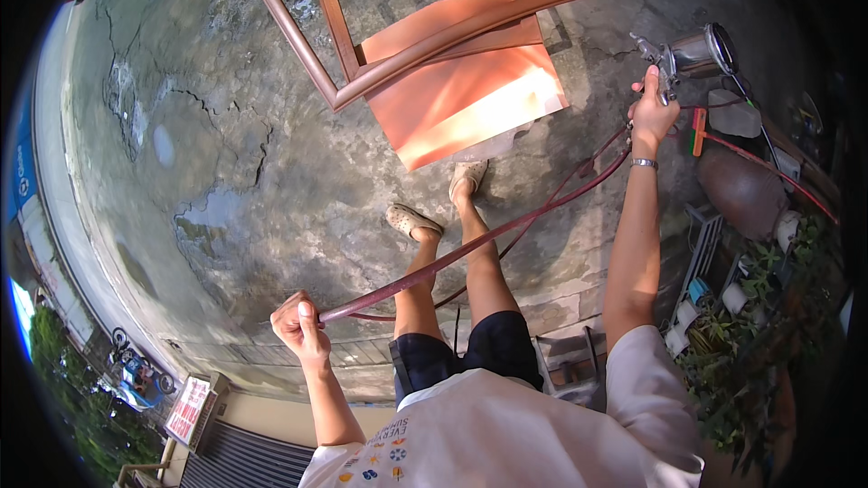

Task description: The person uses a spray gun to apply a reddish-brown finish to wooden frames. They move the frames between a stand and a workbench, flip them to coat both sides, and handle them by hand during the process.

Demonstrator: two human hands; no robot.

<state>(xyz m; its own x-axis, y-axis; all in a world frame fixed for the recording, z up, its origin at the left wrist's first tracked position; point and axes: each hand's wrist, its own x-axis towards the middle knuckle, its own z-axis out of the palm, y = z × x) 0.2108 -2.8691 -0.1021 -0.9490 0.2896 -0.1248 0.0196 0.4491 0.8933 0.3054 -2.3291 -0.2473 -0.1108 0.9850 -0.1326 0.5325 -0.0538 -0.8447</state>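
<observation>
"Spray gun (694, 54): where do you have it?"

"Start close in. On my feed the left hand (303, 326) is closed around the end of a dark red hose (479, 242), which slants across in front of the legs."

"And the right hand (653, 117)?"

"Wrapped around the gun, out at arm's length to the upper right. Farther off, past the beige clogs (411, 220), I see a brown frame (452, 42) overlapping a copper-coloured panel (443, 117)."
</observation>
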